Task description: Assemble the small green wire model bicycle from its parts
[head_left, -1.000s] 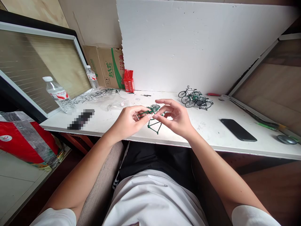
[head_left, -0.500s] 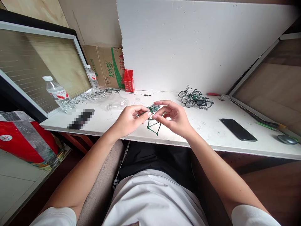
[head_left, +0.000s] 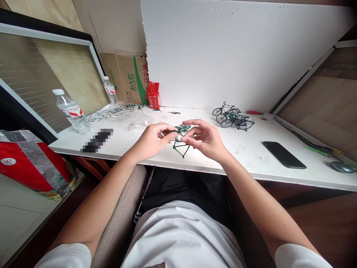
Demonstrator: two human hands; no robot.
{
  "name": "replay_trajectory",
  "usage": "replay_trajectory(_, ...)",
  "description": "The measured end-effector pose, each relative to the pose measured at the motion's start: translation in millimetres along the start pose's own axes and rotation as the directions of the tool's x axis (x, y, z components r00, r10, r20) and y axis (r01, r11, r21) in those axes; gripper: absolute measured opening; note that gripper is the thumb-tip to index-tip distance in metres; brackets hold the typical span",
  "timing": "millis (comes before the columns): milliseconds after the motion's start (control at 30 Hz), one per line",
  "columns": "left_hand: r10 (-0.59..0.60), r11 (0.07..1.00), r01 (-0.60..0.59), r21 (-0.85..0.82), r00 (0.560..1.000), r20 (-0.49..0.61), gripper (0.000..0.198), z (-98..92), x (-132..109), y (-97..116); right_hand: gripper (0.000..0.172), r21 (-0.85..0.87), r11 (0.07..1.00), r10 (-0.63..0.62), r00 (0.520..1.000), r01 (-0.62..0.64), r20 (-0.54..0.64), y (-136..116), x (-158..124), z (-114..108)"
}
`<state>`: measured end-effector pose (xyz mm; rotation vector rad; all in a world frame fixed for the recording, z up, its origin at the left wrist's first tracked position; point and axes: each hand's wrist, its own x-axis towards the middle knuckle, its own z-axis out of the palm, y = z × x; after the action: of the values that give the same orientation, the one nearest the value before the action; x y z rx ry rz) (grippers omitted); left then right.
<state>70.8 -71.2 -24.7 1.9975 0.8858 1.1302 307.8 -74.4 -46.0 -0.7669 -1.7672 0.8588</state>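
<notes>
Your left hand (head_left: pixel 152 142) is pinching the green frame (head_left: pixel 178 151) between its fingers; your right hand (head_left: pixel 205 140) is curving its fingers just beside them, though I can't tell whether they're gripping.

White desk (head_left: pixel 248 149), white backboard (head_left: pixel 237 48), pale tiled floor (head_left: pixel 16 216)

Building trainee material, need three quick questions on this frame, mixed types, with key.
1. True or false: the phone lies farther right than the model bikes.
2. Which of these does the left hand hold?
A) red box
B) green frame
C) phone
3. How many bottles show in the view?

Key: 1. True. 2. B. 3. Two.
</notes>
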Motion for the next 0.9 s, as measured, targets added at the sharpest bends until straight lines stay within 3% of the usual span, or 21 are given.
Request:
replay_trajectory(467,0.179,0.935,-0.152,0.319,0.982,-0.056,0.028,-2.0,-3.3,-0.5,0.063,0.062,0.998,0.032,0.999,-0.033,0.020,0.6,0.7,-0.7)
replay_trajectory(700,0.058,0.995,-0.057,0.081,0.998,-0.010,0.035,0.2,-1.8,-4.9,0.062,0.112,0.992,0.056,0.998,-0.057,0.012,-3.7,1.0,-0.4)
replay_trajectory(900,0.012,0.999,-0.010,-0.042,0.999,0.046,0.042,-0.3,-1.3,-3.4,0.045,0.179,0.981,0.072,0.997,-0.075,0.026,-3.8,0.5,0.6)
